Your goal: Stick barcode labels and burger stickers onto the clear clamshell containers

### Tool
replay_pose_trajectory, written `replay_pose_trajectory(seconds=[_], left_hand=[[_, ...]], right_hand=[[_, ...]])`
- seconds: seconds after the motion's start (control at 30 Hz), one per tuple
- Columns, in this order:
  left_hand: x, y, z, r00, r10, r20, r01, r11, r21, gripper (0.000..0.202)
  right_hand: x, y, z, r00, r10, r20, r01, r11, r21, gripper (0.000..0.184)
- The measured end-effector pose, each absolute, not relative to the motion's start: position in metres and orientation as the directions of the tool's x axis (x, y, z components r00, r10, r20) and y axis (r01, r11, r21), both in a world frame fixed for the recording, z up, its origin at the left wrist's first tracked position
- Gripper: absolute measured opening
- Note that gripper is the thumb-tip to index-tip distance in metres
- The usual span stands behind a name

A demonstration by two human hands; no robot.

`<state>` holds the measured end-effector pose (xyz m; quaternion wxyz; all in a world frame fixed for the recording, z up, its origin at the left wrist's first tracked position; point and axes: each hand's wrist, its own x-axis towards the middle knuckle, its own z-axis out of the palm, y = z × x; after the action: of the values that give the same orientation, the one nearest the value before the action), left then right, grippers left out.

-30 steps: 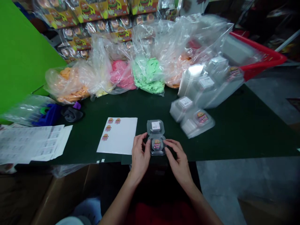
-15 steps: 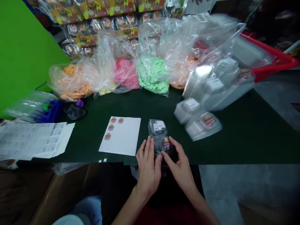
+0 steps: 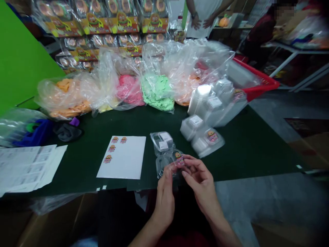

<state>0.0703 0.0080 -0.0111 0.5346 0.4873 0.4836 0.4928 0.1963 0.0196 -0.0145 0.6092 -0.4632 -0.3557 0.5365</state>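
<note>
A clear plastic clamshell box point(image 3: 162, 164) lies opened out at the near edge of the table, its front half tilted up. A colourful burger sticker point(image 3: 179, 158) is on that front half, and white labels point(image 3: 164, 140) show on the back half. My left hand point(image 3: 166, 192) grips the front edge, its fingertips partly hidden behind the plastic. With curled fingers, my right hand point(image 3: 202, 180) holds the right edge beside the sticker. Left of the box lies a white sticker sheet point(image 3: 125, 161) with several burger stickers along its top and left side.
Stacked clear boxes point(image 3: 207, 137) stand to the right, before a red crate point(image 3: 259, 89). Bags of orange, pink and green point(image 3: 158, 92) soft material line the back. Printed label sheets point(image 3: 31, 168) and a blue holder point(image 3: 34, 132) sit left. Another person's hands point(image 3: 203, 23) show behind.
Both hands have shifted from lying over the box to gripping its front half, which is now lifted and tilted. The camera view has moved, showing more of the room behind.
</note>
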Motion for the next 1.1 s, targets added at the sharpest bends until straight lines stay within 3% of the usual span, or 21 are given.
replay_pose_trajectory(seconds=[0.1, 0.23, 0.33, 0.47, 0.6, 0.73, 0.97, 1.1], left_hand=[[0.078, 0.015, 0.001, -0.010, 0.997, -0.072, -0.123, 0.071, 0.990, 0.049], [0.088, 0.015, 0.008, 0.215, 0.966, 0.146, 0.117, -0.174, 0.978, 0.041], [0.098, 0.020, 0.014, 0.449, 0.844, 0.293, 0.210, -0.418, 0.884, 0.045], [0.113, 0.042, 0.027, 0.545, 0.749, 0.377, 0.209, -0.557, 0.804, 0.055], [0.115, 0.058, 0.032, 0.556, 0.773, 0.306, 0.268, -0.515, 0.814, 0.060], [0.101, 0.054, 0.019, 0.487, 0.841, 0.234, 0.276, -0.403, 0.873, 0.038], [0.067, 0.035, -0.006, 0.357, 0.930, 0.090, 0.297, -0.204, 0.933, 0.023], [0.034, 0.026, -0.013, 0.218, 0.971, 0.097, 0.319, -0.164, 0.933, 0.025]], right_hand=[[0.201, 0.016, -0.009, 0.182, 0.983, -0.016, -0.283, 0.037, -0.959, 0.034], [0.212, 0.016, 0.006, 0.207, 0.978, 0.030, -0.099, 0.051, -0.994, 0.061], [0.224, 0.023, 0.022, 0.278, 0.956, 0.093, 0.048, 0.083, -0.995, 0.057], [0.248, 0.042, 0.039, 0.339, 0.906, 0.254, 0.245, 0.176, -0.953, 0.057], [0.275, 0.073, 0.038, 0.417, 0.792, 0.446, 0.559, 0.164, -0.813, 0.058], [0.283, 0.100, 0.021, 0.338, 0.812, 0.476, 0.769, 0.053, -0.637, 0.058], [0.279, 0.117, -0.005, 0.238, 0.871, 0.429, 0.883, -0.010, -0.470, 0.059], [0.286, 0.109, 0.000, 0.263, 0.872, 0.412, 0.859, -0.017, -0.512, 0.071]])
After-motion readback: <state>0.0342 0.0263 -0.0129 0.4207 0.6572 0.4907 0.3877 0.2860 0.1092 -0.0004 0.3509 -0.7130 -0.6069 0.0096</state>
